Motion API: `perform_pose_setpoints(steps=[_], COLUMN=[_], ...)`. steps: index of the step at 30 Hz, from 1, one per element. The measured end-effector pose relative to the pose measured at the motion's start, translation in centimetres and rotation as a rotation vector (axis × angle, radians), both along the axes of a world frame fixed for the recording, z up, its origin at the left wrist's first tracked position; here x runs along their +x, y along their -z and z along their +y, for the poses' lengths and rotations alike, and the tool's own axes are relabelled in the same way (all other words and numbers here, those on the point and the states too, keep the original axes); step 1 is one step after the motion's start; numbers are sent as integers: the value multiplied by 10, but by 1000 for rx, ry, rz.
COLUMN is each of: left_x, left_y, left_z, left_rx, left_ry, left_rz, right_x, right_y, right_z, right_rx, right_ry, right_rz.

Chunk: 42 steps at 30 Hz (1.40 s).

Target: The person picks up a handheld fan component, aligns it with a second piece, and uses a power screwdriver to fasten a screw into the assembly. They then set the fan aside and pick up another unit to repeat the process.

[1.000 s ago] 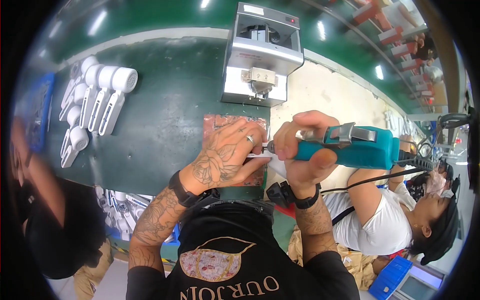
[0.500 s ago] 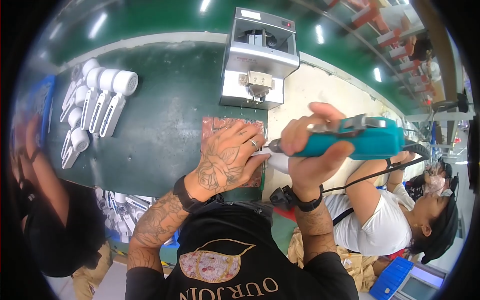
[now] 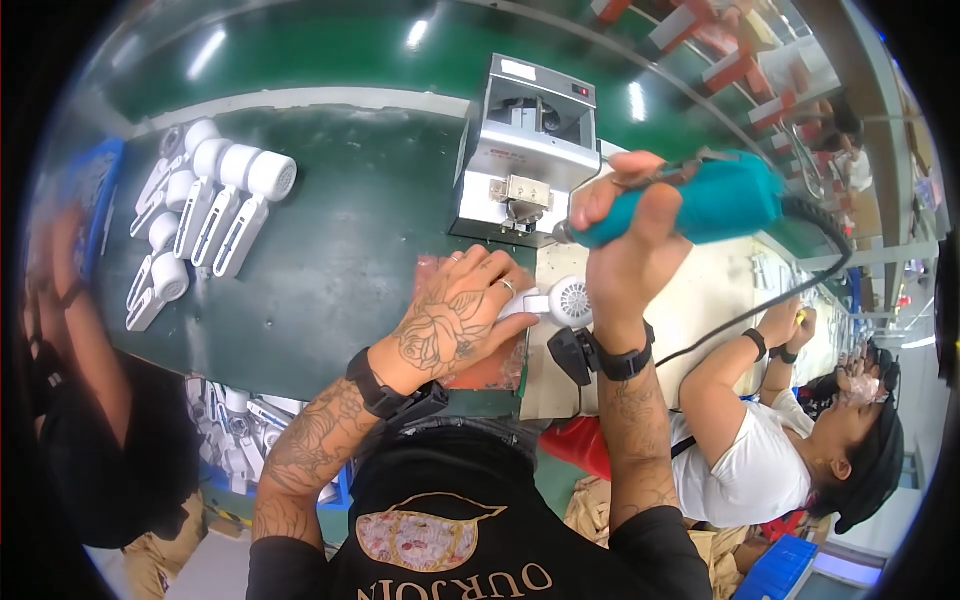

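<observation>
My left hand is closed around the handle of a white handheld fan, pressing it down over a reddish mat. The fan's round slotted grille faces up and pokes out to the right of my thumb. Raised above the fan, my right hand grips a teal electric screwdriver with a black cord. Its tip points left, close to the front of a silver-grey screw feeder. Whether the tip holds a screw cannot be made out.
Several similar white fans lie in a group at the left of the green table. More white parts fill a blue bin below the front edge. A person in white works at the right, another in black at the left.
My right hand has lifted the screwdriver up from the fan toward the screw feeder. The fan's grille now shows. My left hand keeps its hold, and the whole view has shifted slightly.
</observation>
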<state>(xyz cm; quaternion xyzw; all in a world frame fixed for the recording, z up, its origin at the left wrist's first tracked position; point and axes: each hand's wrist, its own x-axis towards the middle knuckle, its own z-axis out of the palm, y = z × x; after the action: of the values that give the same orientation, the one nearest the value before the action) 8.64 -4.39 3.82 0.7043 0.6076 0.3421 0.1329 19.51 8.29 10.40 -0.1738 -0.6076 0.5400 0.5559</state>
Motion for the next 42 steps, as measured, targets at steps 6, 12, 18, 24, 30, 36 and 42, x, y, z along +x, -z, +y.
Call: perform_pose_setpoints(steps=[6, 12, 18, 24, 30, 36, 42], left_x=[1, 2, 4, 0, 1, -2, 0], left_y=[-2, 5, 8, 1, 4, 2, 4], left_z=[-3, -3, -5, -8, -3, -4, -3], left_rx=[-39, -17, -16, -102, -46, -61, -65], left_ry=[30, 35, -14, -2, 17, 13, 12], left_rz=[75, 127, 87, 66, 26, 16, 4], right_x=[-26, -35, -34, -28, 18, 26, 29], right_y=[7, 12, 22, 20, 13, 19, 23], right_z=[11, 11, 12, 2, -22, -27, -28], right_rx=[86, 88, 17, -12, -98, -95, -91], right_ry=[-42, -65, -128, -149, -78, -87, -94], right_rz=[-77, -127, -44, -112, -104, -131, -138])
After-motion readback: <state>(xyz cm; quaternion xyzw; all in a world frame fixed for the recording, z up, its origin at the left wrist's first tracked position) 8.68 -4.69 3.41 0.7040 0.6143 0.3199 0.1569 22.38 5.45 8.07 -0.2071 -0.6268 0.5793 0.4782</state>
